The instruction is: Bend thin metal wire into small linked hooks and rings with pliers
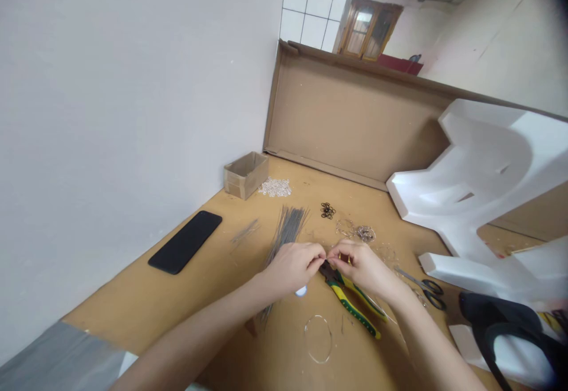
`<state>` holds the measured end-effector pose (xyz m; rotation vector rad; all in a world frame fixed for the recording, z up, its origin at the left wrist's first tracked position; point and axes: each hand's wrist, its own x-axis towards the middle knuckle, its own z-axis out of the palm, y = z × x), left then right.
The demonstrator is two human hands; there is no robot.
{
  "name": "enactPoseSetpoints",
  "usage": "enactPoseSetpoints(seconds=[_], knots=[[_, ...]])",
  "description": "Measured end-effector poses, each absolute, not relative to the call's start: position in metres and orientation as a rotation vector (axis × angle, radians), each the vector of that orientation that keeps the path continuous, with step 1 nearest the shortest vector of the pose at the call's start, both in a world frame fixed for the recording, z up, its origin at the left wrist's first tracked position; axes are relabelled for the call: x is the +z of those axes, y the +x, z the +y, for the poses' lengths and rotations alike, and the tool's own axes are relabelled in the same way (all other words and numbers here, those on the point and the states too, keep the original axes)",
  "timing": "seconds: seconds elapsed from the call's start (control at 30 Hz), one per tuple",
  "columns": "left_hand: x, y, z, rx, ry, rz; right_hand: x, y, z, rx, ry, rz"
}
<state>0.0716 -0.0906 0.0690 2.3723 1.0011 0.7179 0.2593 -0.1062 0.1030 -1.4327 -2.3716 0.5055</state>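
Fingertips of my left hand and right hand are meeting, pinching something tiny I cannot make out, above the pliers; next probably calls for steady threading.

home craft corner: cardboard-covered table sitting against a bare wall, holding pliers, wire bundle, beads.
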Motion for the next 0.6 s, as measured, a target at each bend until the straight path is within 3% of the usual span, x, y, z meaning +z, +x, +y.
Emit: enactPoseSetpoints(seconds=[0.33,0.6], knots=[[0.025,0.076,-0.081,0.856,1.978,0.990,0.102,0.264,-0.120,-0.332,-1.422,-2.386],[-0.019,0.083,-0.053,0.951,1.377,0.970,0.015,0.290,-0.164,-0.020,-2.171,-2.455]])
